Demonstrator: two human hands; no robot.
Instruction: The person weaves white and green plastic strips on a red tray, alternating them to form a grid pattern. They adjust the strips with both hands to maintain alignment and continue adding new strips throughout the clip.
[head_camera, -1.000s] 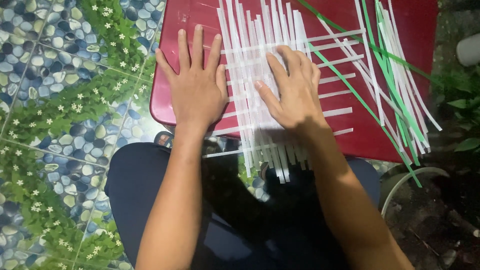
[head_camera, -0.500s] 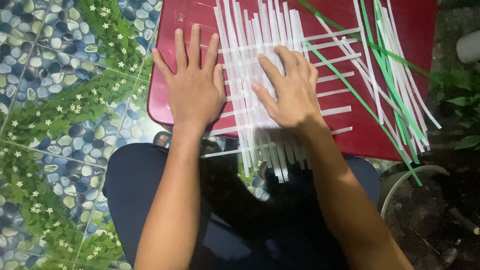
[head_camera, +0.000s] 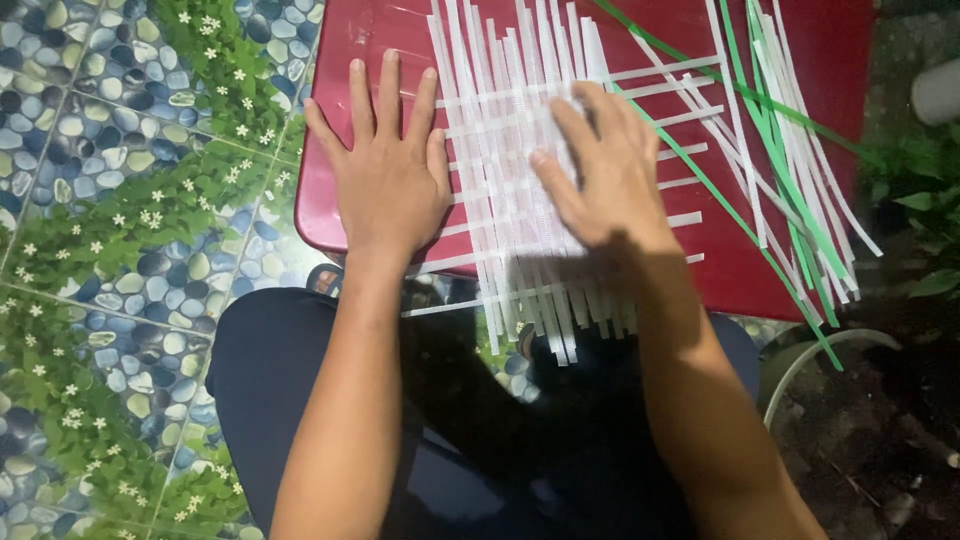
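A mat of woven white plastic strips (head_camera: 510, 130) lies on a red plastic stool top (head_camera: 690, 270). My left hand (head_camera: 388, 170) rests flat with fingers spread on the mat's left edge and the red surface. My right hand (head_camera: 605, 170) presses flat on the middle of the weave, fingers apart. The strips' near ends (head_camera: 545, 325) hang over the stool's front edge above my lap. Neither hand grips anything.
Loose white strips (head_camera: 790, 150) and green strips (head_camera: 770, 130) lie fanned across the stool's right side. Floor tiles with a pebble and leaf pattern (head_camera: 130, 200) lie at the left. Dark soil (head_camera: 880, 430) and green leaves (head_camera: 925, 200) lie at the right.
Both hands stay flat on the weave. My right hand has slid slightly up and left over the strips; the view has shifted a little.
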